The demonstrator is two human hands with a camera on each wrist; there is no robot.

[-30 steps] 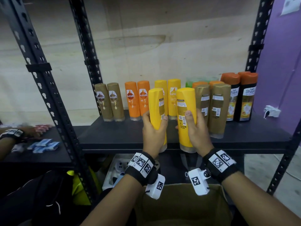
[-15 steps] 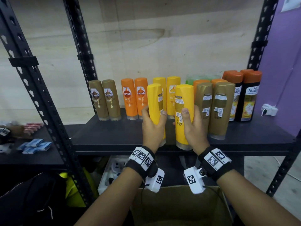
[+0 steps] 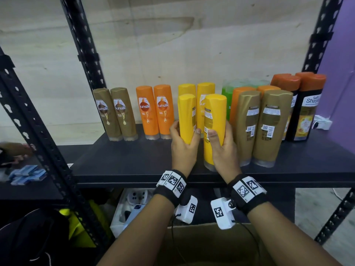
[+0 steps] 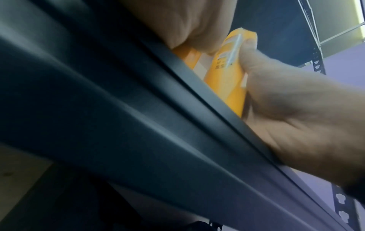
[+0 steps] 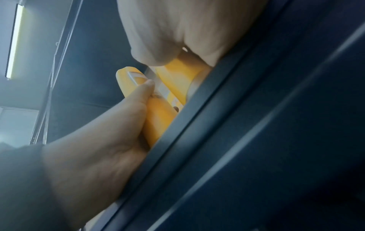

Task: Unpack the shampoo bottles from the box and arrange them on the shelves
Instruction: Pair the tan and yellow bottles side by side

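A cardboard box (image 3: 207,244) sits nearest. Above it, the left hand (image 3: 183,148) grips one yellow bottle (image 3: 186,116) and the right hand (image 3: 224,150) grips another yellow bottle (image 3: 214,127), fingers curled round each, on the shelf (image 3: 124,162) before the back row of bottles (image 3: 153,110).

You face a pale wall (image 3: 172,45) made of wood boards. On your right the wall (image 3: 338,54) is purple. Black metal posts (image 3: 82,45) stand in front. A long light (image 5: 14,40) glows overhead, maybe on the ceiling. The floor (image 3: 315,212) looks grey.
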